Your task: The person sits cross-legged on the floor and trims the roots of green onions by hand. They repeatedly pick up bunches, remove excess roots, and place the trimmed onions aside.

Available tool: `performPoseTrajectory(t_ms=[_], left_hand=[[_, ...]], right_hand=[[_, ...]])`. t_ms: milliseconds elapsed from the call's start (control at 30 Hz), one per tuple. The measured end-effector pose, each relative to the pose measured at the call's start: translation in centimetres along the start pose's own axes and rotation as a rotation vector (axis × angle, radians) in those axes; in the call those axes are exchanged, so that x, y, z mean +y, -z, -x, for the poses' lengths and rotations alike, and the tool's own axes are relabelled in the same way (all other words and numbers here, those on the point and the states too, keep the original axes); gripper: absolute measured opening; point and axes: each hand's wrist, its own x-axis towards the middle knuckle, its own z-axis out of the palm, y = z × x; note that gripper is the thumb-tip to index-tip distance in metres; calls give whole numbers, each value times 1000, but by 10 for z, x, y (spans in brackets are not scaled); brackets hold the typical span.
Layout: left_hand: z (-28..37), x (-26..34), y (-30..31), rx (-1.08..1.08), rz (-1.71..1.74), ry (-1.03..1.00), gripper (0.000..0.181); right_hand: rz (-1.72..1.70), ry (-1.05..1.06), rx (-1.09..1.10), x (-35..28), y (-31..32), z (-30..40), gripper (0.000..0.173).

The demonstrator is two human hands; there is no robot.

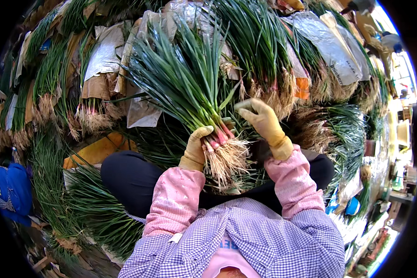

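In my gloved left hand (196,147) is a bunch of green onions (191,83), gripped around the pinkish lower stems. Its long green leaves fan out away from me, and the pale stringy roots (229,160) hang toward my lap. Just right of the bunch, my right hand (262,120) is raised in a yellow glove, fingers bent and a little apart with nothing visible between them. A single leaf sticks out from the bunch toward that hand. Part of my left fingers is hidden behind the stems.
Beyond my knees lie rows of onion bundles (253,45) with cardboard and plastic sheets (104,52) among them. More onions (100,205) spread at my left, and another pile (344,135) is at my right. A person in blue (12,191) is at the far left.
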Motion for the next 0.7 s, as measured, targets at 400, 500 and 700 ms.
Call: performPoseTrajectory(t_ms=[400,500,700], left_hand=[[12,3,6,-166,147,-165,46],[19,10,-4,-345,336,-213,53],[5,0,-2,-160,365,10,69]], right_hand=[[321,-244,1,46,-38,-26,21],[239,-281,-450,72,-17,-9,24],[926,-594,233,74,60,-77,35]])
